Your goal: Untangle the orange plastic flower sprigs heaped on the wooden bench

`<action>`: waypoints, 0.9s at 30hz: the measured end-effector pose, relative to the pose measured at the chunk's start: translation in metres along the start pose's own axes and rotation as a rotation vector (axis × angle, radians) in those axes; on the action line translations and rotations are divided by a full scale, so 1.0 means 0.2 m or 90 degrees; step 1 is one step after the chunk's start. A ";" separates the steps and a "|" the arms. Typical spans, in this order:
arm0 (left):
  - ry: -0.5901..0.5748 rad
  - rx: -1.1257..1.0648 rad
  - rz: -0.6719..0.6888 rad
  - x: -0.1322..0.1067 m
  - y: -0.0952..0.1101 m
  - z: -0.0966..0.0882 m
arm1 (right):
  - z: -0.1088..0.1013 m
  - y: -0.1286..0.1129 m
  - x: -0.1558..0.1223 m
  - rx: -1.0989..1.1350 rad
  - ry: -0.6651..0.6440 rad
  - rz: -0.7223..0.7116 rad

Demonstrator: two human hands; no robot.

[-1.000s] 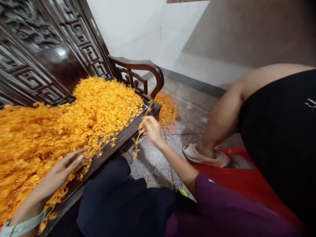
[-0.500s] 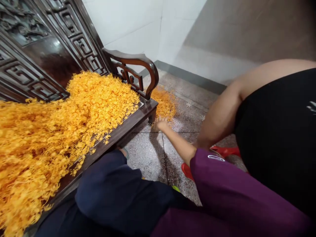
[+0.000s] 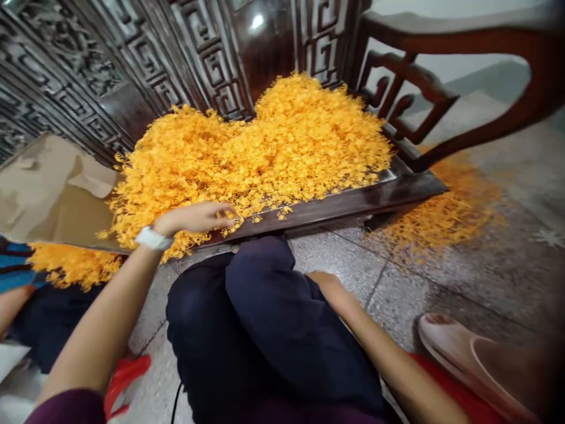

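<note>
A big heap of small orange, flower-like pieces with thin spiky arms [image 3: 265,153] covers the seat of a dark carved wooden bench [image 3: 335,206]. My left hand [image 3: 198,217], with a white band on its wrist, reaches over the heap's front edge. Its fingers are stretched forward with a gap between them, close to a few loose pieces; I see nothing held. Down beside my right knee is my right hand [image 3: 329,285], low over the floor. The knee partly hides its fingers, so what they do does not show.
A cardboard box [image 3: 57,200] lies on the bench at left, with more orange pieces below it. Past the curved armrest [image 3: 477,44], a blurred orange pile [image 3: 445,206] covers some floor. A person's foot in a pale shoe [image 3: 472,353] is at right, and another person's arm [image 3: 13,306] at far left.
The view has swung left toward the bench. My left hand has come into view at the heap. My right hand has drawn back from the floor pile to beside my knee.
</note>
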State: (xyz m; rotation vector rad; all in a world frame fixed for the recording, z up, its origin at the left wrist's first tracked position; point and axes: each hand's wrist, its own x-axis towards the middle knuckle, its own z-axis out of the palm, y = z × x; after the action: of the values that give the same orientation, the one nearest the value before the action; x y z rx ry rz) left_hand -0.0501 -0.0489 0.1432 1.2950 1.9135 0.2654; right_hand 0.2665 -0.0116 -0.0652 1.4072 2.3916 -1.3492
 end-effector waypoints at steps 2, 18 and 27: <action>0.306 0.111 0.036 0.24 -0.02 0.03 | -0.04 0.00 0.02 -0.021 0.044 -0.002; 0.539 0.122 0.056 0.99 -0.11 0.01 | 0.29 -0.06 0.46 0.335 0.025 -0.236; 0.760 -0.215 0.206 1.09 -0.14 -0.32 | 0.18 -0.14 0.39 0.034 0.116 -0.244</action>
State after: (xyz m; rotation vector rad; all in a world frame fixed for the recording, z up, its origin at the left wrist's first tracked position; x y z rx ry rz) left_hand -0.1502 0.1413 0.0630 1.2970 2.3586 1.7628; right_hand 0.1866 0.0102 -0.1035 1.1687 2.8805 -1.4208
